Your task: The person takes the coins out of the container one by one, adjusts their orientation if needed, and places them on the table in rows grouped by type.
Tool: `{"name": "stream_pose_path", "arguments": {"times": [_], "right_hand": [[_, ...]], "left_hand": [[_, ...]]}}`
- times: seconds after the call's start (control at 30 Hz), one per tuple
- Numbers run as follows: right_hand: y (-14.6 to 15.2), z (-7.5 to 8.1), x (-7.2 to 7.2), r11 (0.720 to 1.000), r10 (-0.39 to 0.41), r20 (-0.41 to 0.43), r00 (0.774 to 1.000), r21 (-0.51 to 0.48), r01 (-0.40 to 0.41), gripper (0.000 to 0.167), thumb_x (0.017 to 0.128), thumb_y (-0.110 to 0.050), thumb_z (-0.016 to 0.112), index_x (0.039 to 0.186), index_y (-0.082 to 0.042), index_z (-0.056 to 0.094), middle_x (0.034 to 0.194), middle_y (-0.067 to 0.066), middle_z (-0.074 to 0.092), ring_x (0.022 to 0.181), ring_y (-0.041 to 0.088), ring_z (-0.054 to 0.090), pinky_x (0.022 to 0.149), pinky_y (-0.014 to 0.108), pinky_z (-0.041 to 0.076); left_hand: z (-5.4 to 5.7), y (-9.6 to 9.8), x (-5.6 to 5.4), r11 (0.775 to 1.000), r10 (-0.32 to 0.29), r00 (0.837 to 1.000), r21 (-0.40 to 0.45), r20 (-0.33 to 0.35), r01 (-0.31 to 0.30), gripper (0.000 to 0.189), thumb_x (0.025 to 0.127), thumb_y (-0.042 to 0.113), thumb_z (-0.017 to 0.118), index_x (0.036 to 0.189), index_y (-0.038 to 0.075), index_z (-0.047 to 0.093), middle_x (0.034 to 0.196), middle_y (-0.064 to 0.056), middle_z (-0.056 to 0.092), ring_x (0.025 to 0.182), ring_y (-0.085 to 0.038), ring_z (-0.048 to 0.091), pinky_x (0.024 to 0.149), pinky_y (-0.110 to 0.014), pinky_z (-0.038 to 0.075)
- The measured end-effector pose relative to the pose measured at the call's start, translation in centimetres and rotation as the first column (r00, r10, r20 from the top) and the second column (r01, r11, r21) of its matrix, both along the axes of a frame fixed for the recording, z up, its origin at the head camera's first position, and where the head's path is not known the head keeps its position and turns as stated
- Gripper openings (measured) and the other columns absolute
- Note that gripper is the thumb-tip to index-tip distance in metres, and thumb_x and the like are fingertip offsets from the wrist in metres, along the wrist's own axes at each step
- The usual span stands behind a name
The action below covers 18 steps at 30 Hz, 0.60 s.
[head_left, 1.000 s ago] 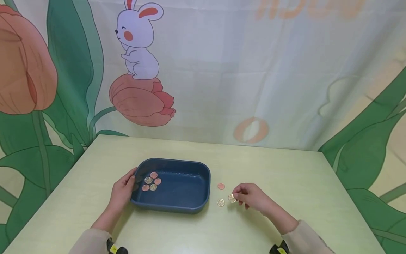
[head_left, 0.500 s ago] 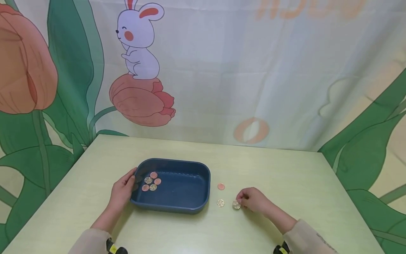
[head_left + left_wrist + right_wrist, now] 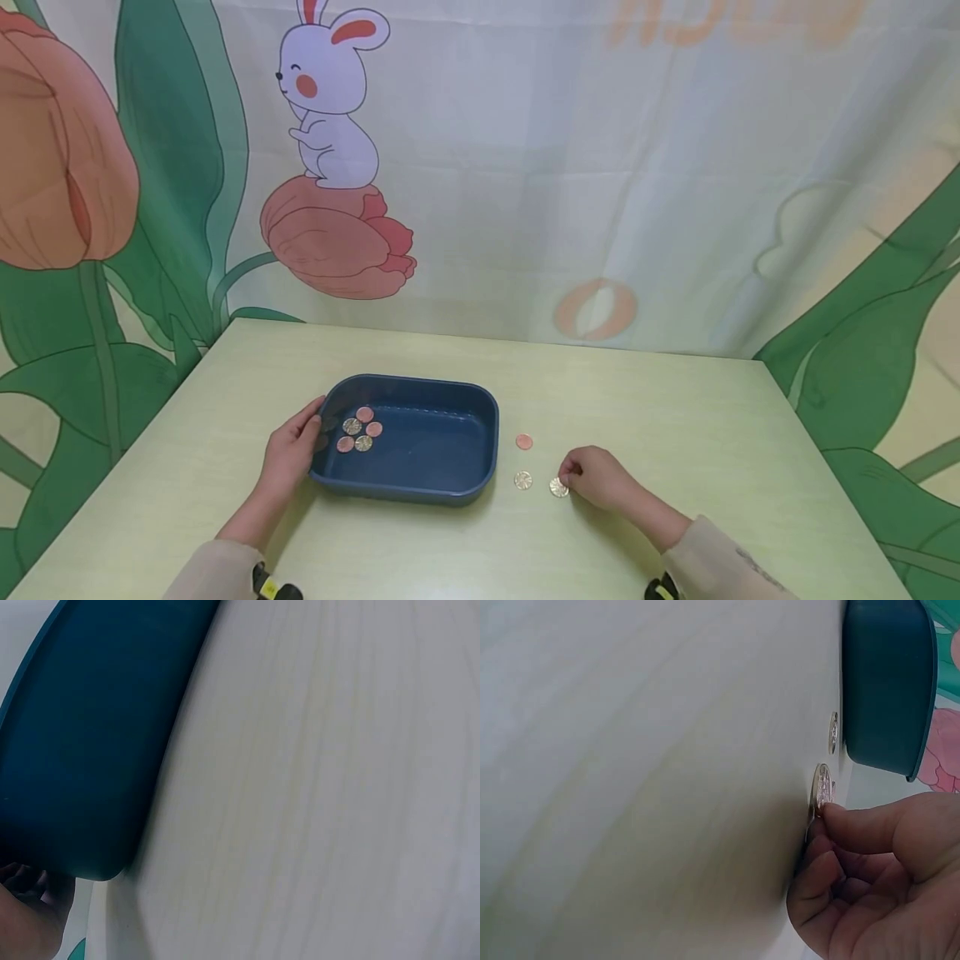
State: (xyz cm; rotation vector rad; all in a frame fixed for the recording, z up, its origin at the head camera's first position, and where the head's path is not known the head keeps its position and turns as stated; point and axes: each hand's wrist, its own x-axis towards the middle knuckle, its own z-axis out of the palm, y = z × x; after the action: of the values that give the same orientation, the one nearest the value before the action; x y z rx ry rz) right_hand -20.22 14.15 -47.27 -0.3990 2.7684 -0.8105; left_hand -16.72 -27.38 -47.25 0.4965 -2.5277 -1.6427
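Note:
My left hand (image 3: 289, 446) grips the left end of a dark blue tray (image 3: 397, 490), thumb at the rim. Several gold and copper-coloured coins (image 3: 363, 443) lie in the tray's left part. On the table to the right, my right hand (image 3: 600, 477) pinches a gold coin (image 3: 558, 487) between thumb and fingers. The right wrist view has this coin (image 3: 823, 786) tilted close to the table surface, thumb tip at its edge, other fingers curled beneath. Between tray and right hand lie another gold coin (image 3: 522, 480) and a copper-coloured coin (image 3: 524, 442).
The pale table (image 3: 675, 417) runs back to a printed cloth (image 3: 487, 208) with a rabbit and tulips. Its left and right edges slant away on either side. Both wrists carry dark straps with yellow marks.
My right hand has moved slightly right and toward me, lowering the pinched gold coin to the table. My left hand and the tray have stayed in place.

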Motion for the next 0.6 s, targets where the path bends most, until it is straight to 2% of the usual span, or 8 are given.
{"name": "stream_pose_path", "arguments": {"times": [0.07, 0.13, 0.37, 0.6], "right_hand": [[-0.11, 0.01, 0.05, 1.0, -0.007, -0.006, 1.0, -0.001, 0.007, 0.013, 0.091, -0.001, 0.07, 0.079, -0.005, 0.07, 0.075, 0.0, 0.065, 0.071, 0.012, 0.051, 0.067, 0.026, 0.044], [-0.24, -0.13, 0.07, 1.0, -0.024, -0.006, 1.0, -0.002, 0.024, 0.013, 0.091, 0.0, 0.069, 0.078, -0.004, 0.069, 0.074, 0.001, 0.065, 0.071, 0.013, 0.051, 0.066, 0.026, 0.044], [-0.63, -0.51, 0.46, 0.998, -0.059, -0.038, 0.998, 0.0, 0.059, 0.014, 0.092, 0.002, 0.067, 0.08, -0.004, 0.067, 0.075, 0.003, 0.065, 0.071, 0.013, 0.052, 0.065, 0.026, 0.046], [-0.69, -0.7, 0.62, 0.998, -0.06, -0.06, 0.996, -0.001, 0.06, 0.015, 0.092, 0.004, 0.066, 0.079, -0.005, 0.066, 0.075, 0.002, 0.065, 0.07, 0.013, 0.052, 0.064, 0.025, 0.046]], "left_hand": [[-0.01, 0.01, -0.04, 1.0, -0.003, 1.0, 0.004, 0.004, 0.003, 0.047, 0.111, 0.018, 0.037, 0.155, 0.004, 0.042, 0.157, -0.023, 0.043, 0.139, -0.041, 0.052, 0.118, -0.048, 0.043], [-0.03, -0.01, -0.06, 1.0, -0.006, 1.0, 0.004, 0.007, 0.006, 0.047, 0.111, 0.018, 0.036, 0.155, 0.004, 0.042, 0.157, -0.023, 0.043, 0.138, -0.041, 0.054, 0.117, -0.049, 0.043], [0.05, -0.21, -0.04, 0.999, -0.012, 1.0, 0.037, -0.003, 0.012, 0.047, 0.11, 0.016, 0.038, 0.155, 0.002, 0.041, 0.161, -0.024, 0.037, 0.153, -0.04, 0.033, 0.126, -0.053, 0.03], [0.04, -0.13, -0.09, 0.999, -0.005, 1.0, 0.034, -0.004, 0.005, 0.047, 0.11, 0.017, 0.038, 0.155, 0.003, 0.042, 0.159, -0.023, 0.039, 0.151, -0.04, 0.038, 0.124, -0.051, 0.033]]}}
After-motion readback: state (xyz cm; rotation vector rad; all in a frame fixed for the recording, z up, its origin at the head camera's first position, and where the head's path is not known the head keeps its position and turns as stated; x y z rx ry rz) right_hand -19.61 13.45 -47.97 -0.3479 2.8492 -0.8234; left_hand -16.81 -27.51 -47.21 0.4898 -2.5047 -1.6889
